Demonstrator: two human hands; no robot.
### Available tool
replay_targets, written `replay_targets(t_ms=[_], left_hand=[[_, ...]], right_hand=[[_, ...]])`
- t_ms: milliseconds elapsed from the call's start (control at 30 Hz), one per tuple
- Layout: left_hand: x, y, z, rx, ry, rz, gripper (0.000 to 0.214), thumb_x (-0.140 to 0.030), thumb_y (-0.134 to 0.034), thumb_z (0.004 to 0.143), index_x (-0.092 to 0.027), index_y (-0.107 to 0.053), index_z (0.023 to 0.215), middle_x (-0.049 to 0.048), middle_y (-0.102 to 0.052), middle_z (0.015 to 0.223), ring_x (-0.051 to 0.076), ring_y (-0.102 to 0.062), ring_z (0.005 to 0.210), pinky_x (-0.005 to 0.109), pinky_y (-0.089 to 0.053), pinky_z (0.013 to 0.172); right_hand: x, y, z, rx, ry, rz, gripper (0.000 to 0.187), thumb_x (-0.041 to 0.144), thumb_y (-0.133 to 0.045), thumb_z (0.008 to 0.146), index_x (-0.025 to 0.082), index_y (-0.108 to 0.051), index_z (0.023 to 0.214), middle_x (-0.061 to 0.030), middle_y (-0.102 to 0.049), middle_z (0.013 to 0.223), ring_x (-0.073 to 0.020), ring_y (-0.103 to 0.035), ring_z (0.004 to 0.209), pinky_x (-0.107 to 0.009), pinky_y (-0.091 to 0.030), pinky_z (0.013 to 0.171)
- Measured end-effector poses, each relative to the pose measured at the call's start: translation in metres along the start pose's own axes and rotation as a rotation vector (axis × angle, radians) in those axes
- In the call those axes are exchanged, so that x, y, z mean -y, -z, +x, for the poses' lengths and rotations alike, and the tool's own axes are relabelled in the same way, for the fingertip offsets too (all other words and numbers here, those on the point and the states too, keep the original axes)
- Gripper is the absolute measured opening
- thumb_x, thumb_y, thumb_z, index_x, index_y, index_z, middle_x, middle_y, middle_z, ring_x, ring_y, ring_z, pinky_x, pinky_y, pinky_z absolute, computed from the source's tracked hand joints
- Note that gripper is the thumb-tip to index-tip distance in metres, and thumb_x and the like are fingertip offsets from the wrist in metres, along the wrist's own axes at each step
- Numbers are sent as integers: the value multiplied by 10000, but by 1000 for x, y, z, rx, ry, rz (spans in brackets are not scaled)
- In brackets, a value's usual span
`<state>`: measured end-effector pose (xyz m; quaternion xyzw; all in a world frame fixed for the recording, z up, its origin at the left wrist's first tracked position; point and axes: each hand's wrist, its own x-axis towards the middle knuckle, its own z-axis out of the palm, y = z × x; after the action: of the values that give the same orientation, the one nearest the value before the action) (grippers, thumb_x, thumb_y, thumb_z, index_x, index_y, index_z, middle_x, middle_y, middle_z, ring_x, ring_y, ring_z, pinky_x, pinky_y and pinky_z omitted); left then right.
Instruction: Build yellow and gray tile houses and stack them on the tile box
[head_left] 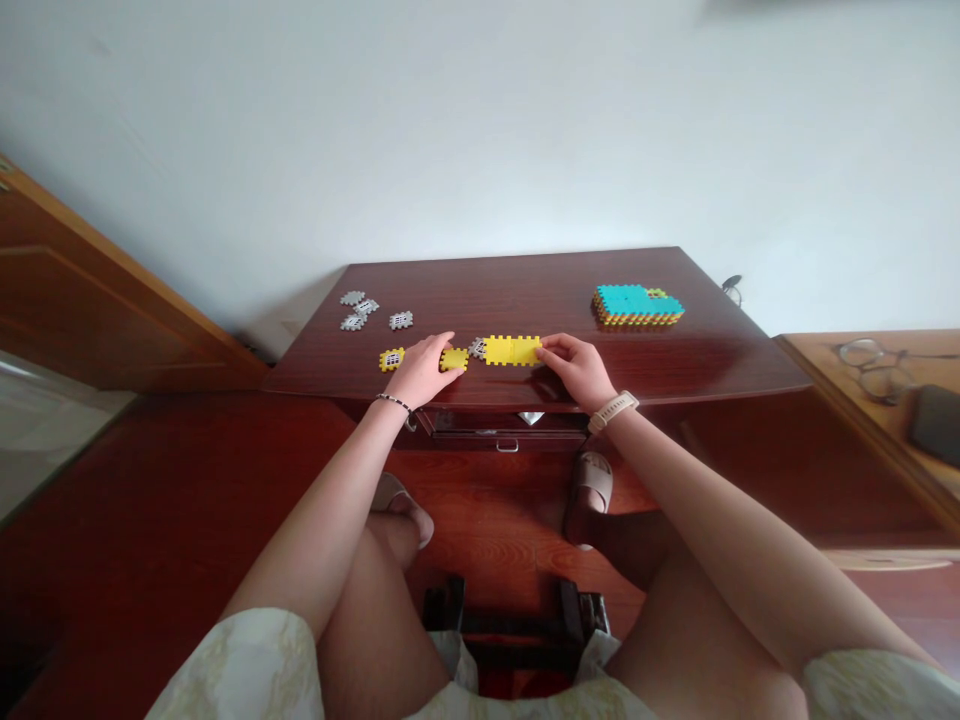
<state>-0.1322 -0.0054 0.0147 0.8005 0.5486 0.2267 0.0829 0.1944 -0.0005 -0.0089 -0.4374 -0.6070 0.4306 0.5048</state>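
Note:
My left hand is closed at the table's front, its thumb and fingers around a small yellow interlocking tile. Left of that hand lies another yellow tile with a printed window pattern. My right hand pinches the right end of a longer yellow interlocking piece, which looks like tiles joined in a row. Between the two yellow pieces sits a grey printed tile, by the long piece's left end; whether it is joined there I cannot tell.
Several grey tiles lie loose at the table's left. A stack of blue, yellow and orange panels stands at the right. A partly open drawer is under the front edge. Glasses rest on the wooden surface at far right.

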Motion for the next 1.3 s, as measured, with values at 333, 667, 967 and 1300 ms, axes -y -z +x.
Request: replay_targets(t_ms=[333, 667, 967, 1300], left_hand=[[-13, -14, -4, -119, -48, -183, 560, -213, -874, 860, -256, -724, 1398, 88, -600, 1367, 289, -705, 1194, 460, -556, 1180], [-29, -22, 2, -141, 72, -435, 329, -177, -862, 823, -233, -734, 1121, 54, -761, 1127, 271, -726, 1046, 421, -563, 1002], [-30, -33, 4, -258, 437, -1117, 327, -425, -875, 798, -218, -689, 971, 40, -751, 1011, 206, -726, 965, 318, -595, 845], [-51, -37, 0, -298, 487, -1451, 390, -354, -926, 759, -233, -619, 967, -2, -702, 1037, 151, -703, 967, 352, -600, 992]], right_hand=[[2, 0, -2, -3, -8, -11, 507, 675, -901, 802, 238, -772, 1023, -86, -850, 990, -296, -803, 953, -431, -653, 875], [2, -1, -2, -3, -7, -9, 493, 669, -899, 800, 242, -773, 1012, -80, -848, 988, -289, -801, 952, -418, -658, 877], [4, 0, -2, -4, -3, -21, 512, 685, -894, 797, 240, -770, 1018, -86, -845, 1008, -298, -796, 984, -430, -656, 896], [2, 0, 0, -23, 10, -32, 491, 681, -874, 811, 238, -775, 998, -75, -832, 1001, -275, -776, 953, -406, -639, 886]])
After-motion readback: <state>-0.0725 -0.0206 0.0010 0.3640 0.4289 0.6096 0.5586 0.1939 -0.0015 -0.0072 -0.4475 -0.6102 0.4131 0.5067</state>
